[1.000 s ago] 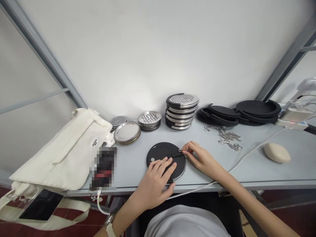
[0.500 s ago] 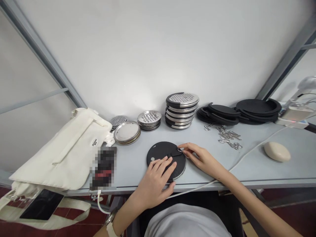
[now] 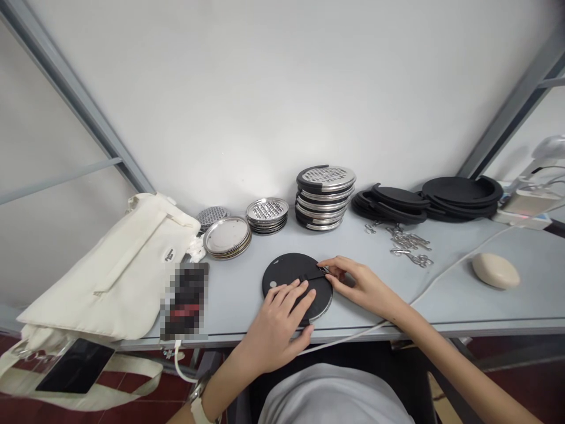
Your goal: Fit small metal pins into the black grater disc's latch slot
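Your left grip [image 3: 278, 327] is spread with the fingers extended and has closed on nothing. Its fingers lie flat across the near part of the black disc [image 3: 293, 265], and its thumb is at the disc's near edge. The disc lies flat on the table [image 3: 463, 300], partly beneath the left grip and directly to the left of the right grip [image 3: 359, 282].

Your right grip is nearly closed, with thumb and forefinger brought together around a small metal clip [image 3: 323, 270]. The clip is at the right-hand edge of the disc, at the end of a narrow black strap [image 3: 315, 277] that runs from the left grip's fingertips toward the right grip. The exact contact of each fingertip with the clip is too small to make out.

Beyond and to the right of the right grip, note a loose cluster of metal clips [image 3: 408, 240]. Behind this cluster are stacked black covers [image 3: 399, 197] and, farther right, a stack of larger black covers [image 3: 459, 191]. A cream rounded object [image 3: 495, 271] is well to the right of the right grip.

Beyond both grips is a tall stack of perforated metal discs with black rims [image 3: 326, 178]. Beyond and to the left of the left grip, locate the perforated plates [image 3: 267, 212] and the plain round plates [image 3: 227, 235]. A white bag [image 3: 110, 271] is farther left.
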The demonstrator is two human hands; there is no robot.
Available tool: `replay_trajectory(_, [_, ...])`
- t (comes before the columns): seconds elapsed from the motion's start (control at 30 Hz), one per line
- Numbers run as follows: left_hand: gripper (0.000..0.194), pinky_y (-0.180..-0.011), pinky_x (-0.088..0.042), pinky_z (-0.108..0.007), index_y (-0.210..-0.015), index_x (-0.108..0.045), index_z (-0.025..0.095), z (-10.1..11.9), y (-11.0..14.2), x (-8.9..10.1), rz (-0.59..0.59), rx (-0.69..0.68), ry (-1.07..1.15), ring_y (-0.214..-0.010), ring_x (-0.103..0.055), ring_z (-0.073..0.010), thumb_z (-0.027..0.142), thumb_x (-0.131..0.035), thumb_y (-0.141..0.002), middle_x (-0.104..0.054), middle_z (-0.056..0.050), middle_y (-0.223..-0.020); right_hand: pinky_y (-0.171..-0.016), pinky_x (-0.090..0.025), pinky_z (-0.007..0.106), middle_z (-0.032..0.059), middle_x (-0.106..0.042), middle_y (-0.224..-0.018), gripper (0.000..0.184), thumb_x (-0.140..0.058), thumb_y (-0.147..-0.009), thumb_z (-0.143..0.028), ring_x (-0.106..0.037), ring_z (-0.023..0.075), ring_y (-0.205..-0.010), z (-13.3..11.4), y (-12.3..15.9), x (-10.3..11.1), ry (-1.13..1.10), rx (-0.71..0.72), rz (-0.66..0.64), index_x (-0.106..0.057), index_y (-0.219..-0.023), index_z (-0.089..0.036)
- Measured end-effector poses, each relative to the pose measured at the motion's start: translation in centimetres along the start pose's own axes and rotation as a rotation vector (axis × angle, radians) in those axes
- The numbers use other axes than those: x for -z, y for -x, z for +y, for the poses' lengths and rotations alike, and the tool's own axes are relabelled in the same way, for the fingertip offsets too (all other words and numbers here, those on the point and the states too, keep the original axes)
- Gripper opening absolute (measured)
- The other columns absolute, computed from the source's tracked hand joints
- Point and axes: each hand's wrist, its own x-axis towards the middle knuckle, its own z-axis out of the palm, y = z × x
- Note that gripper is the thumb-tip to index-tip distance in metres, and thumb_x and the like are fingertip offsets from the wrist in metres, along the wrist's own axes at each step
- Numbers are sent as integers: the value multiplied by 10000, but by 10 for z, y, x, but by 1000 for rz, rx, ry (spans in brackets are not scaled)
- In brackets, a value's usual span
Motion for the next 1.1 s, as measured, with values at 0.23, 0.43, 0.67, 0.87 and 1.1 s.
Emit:
replay_trajectory(0.23, [533, -1108, -297, -443, -1446, -370, 177, -1, 0, -1, 6, 5, 11, -1378, -323, -240, 282, -472, -934, -383, -83, -1497, -690, -514, 317, 69, -669, -908, 221, -485, -947, -319, -622, 191, -762, 1, 0, 0, -3, 2, 19, -638, -1056, -203])
replay_trajectory(0.43, [537, -1101, -311, -445, -1444, -370, 169, 0, -1, 0, 3, -1, 0, -1380, -323, -243, 269, -477, -927, -386, -93, -1494, -774, -514, 334, 80, -668, -973, 225, -459, -963, -286, -633, 204, -866, 0, -1, 1, -9, 35, 23, -658, -1035, -208])
replay_trajectory(0.67, [541, -1100, -317, -445, -1445, -371, 174, -1, 0, -1, 9, 1, -10, -1376, -335, -245, 281, -483, -926, -397, -96, -1486, -849, -513, 369, 86, -657, -1020, 218, -444, -972, -268, -635, 210, -918, 5, 1, -1, -41, 45, 76, -603, -1113, -221])
replay_trajectory(0.87, [544, -1094, -330, -443, -1442, -374, 171, -1, 0, -1, 5, -5, -15, -1374, -341, -244, 267, -487, -919, -406, -102, -1479, -871, -500, 389, 84, -619, -1014, 208, -471, -966, -300, -623, 217, -927, 12, 1, -1, -42, 34, 151, -618, -1094, -229])
replay_trajectory(1.1, [535, -1097, -320, -444, -1445, -373, 174, -1, -1, -1, 2, -2, 4, -1379, -331, -249, 276, -473, -930, -396, -97, -1486, -873, -483, 372, 77, -627, -965, 196, -485, -962, -327, -608, 227, -946, 3, 0, 3, -32, 42, 138, -644, -910, -223])
